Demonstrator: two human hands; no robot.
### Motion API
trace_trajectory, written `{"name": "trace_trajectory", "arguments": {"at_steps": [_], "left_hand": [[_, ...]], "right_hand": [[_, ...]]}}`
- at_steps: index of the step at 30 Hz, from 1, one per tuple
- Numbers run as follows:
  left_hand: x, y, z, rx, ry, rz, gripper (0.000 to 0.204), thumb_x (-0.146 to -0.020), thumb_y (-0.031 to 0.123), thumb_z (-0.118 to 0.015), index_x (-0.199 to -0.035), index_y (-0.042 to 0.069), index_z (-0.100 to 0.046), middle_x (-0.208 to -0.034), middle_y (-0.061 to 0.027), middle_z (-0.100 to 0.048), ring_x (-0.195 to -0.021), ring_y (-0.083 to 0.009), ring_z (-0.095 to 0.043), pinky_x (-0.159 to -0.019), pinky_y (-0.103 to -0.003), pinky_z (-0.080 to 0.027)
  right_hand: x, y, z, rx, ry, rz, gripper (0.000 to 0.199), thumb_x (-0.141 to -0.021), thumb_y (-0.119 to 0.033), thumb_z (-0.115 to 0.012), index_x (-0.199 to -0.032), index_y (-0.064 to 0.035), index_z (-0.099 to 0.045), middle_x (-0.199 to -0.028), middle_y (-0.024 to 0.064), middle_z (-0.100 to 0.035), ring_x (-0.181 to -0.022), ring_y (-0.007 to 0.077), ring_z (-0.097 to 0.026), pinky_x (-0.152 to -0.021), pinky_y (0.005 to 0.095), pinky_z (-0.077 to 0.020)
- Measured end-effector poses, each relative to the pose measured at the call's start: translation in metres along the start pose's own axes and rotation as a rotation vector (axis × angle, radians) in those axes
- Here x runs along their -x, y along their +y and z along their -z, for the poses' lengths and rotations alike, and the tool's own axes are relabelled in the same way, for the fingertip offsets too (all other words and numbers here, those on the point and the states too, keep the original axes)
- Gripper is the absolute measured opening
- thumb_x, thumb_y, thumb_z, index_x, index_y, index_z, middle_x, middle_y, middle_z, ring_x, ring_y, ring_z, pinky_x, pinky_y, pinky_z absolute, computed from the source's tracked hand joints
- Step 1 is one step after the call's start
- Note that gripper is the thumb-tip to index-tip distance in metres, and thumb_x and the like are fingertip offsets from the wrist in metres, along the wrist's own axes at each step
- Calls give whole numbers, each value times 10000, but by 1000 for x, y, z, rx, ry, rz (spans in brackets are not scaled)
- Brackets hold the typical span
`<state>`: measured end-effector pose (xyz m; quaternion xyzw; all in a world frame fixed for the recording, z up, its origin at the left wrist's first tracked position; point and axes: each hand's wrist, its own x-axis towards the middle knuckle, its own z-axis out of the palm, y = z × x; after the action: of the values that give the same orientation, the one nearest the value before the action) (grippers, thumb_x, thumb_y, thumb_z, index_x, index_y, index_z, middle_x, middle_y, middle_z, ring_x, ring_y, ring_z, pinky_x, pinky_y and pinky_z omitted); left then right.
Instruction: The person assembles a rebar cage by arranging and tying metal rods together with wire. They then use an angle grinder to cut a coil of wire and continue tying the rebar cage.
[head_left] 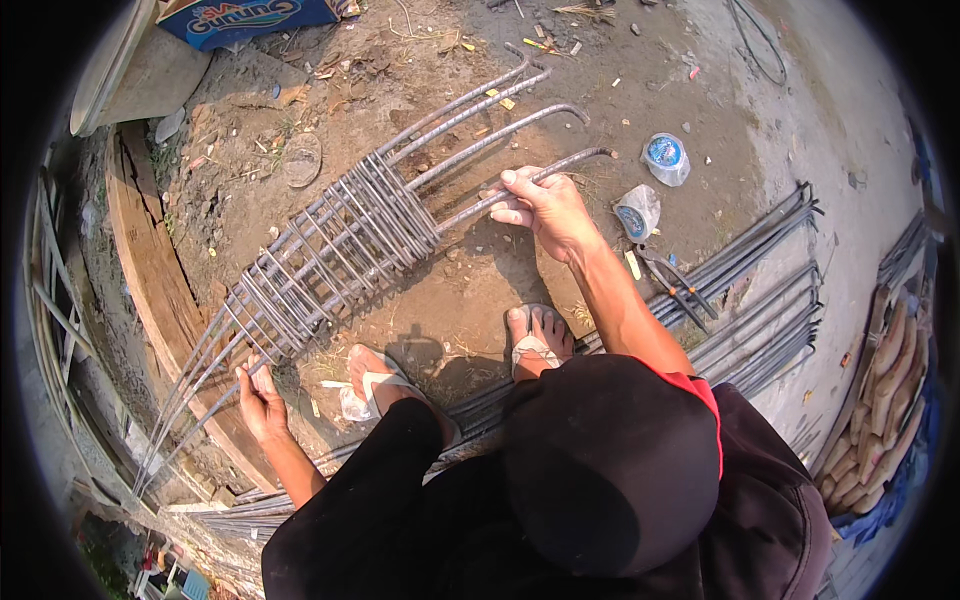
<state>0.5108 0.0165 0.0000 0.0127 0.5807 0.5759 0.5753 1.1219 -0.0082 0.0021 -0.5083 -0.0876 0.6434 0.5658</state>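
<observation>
1. The cage (340, 245) is a long frame of grey steel bars lying on bare dirt, running from near left to far right across the ground (480, 270).
2. Its long bars are round and ribbed, dull grey with rust tints; four of them end in hooked bends at the far right end.
3. Thin square ties wrap the long bars, packed in two clusters near the middle; they sit too tight to count, perhaps a dozen or more.
4. The right hand (545, 205) is closed around the nearest hooked bar, just short of its bend, fingers curled over the top.
5. The left hand (260, 400) grips the near left end of the cage, fingers wrapped on a bar.
6. Two feet in pale sandals (535, 345) stand on the dirt just near of the cage.
7. A rough plank (150, 260) lies left of the cage, cracked along its grain.
8. More straight bars (760, 300) lie in a bundle on the right, with pincers (675, 285) resting on them.
9. Two crumpled plastic cups (655, 180) lie far right of the hooks.
</observation>
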Motion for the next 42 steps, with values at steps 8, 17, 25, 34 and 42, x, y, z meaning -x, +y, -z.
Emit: {"name": "trace_trajectory", "arguments": {"at_steps": [8, 17, 25, 34, 42], "left_hand": [[6, 1, -3, -74, -35, -28, 259, -1035, 158, -646, -1210, -33, -638, -1252, -188, -703, -1168, -270, -693, -982, -380, -621], [24, 3, -11, -143, -40, -41, 362, -1047, 249, -636, -1272, -35, -612, -1333, -204, -660, -1159, -285, -698, -955, -378, -623], [116, 82, -71, -1432, 55, -17, 548, -988, 458, -693, -1311, 18, -637, -1175, -133, -717, -1018, -272, -721, -782, -377, -591], [162, 95, -233, -1802, -364, 7, 490, -988, 407, -697, -1257, 1, -645, -978, -54, -707, -882, -155, -677, -747, -285, -547], [150, -107, -258, -1553, -894, 621, 414, -973, 326, -704, -1207, -14, -675, -882, -107, -733, -776, -157, -679, -714, -338, -536]], "right_hand": [[19, -9, 8, -82, -174, 28, 305, -1013, -104, -642, -1273, 55, -629, -1192, 181, -702, -1024, 229, -733, -915, 342, -632], [10, -6, -1, 57, -67, 104, 275, -1002, -120, -669, -1210, 60, -659, -1075, 164, -735, -948, 222, -750, -845, 334, -647], [6, -1, 12, 56, -83, 69, 306, -983, -113, -689, -1229, 66, -657, -1086, 175, -732, -960, 240, -750, -851, 351, -645], [5, 26, 10, 106, -70, -26, 302, -956, -140, -738, -1156, 73, -662, -1024, 175, -742, -913, 232, -744, -801, 340, -638], [22, 52, -63, 222, -67, -104, 258, -929, -114, -776, -1065, 78, -671, -941, 160, -741, -794, 202, -735, -688, 312, -634]]}}
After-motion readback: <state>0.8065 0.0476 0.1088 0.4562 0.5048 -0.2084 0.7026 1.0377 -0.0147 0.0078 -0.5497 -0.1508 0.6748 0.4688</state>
